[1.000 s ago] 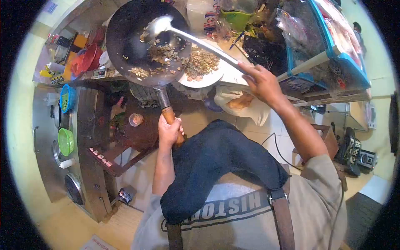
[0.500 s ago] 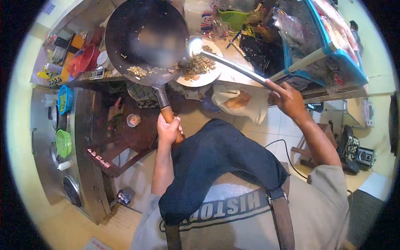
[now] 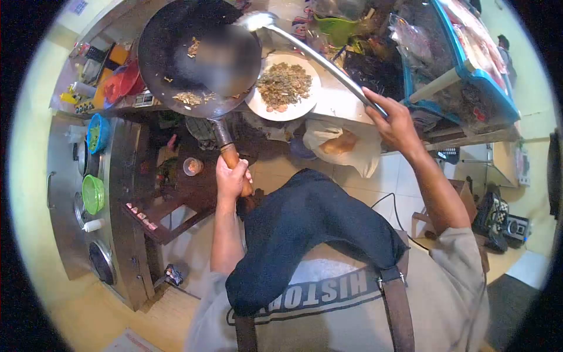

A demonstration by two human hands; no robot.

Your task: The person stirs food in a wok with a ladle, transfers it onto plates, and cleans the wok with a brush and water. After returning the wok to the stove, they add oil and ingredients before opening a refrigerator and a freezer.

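Note:
My left hand is wrapped round the wooden handle of a dark wok. The wok is tilted, its inside facing me, with scraps of brown food near its lower edge; a blur hides part of the inside. My right hand grips the end of a long metal ladle, whose shiny head is at the wok's upper right rim. Beside the wok, a white plate carries a heap of brown fried food, perhaps rice or chopped noodles.
A white plastic bag hangs below the counter edge. At right stands a blue-framed rack with bagged goods. Red bowls sit at left, above a steel counter with a blue basket and green basket.
The ladle's head has lifted off the plate's food, up and left to the wok's rim. The wok has shifted slightly left, uncovering more of the plate. Both hands keep their grips.

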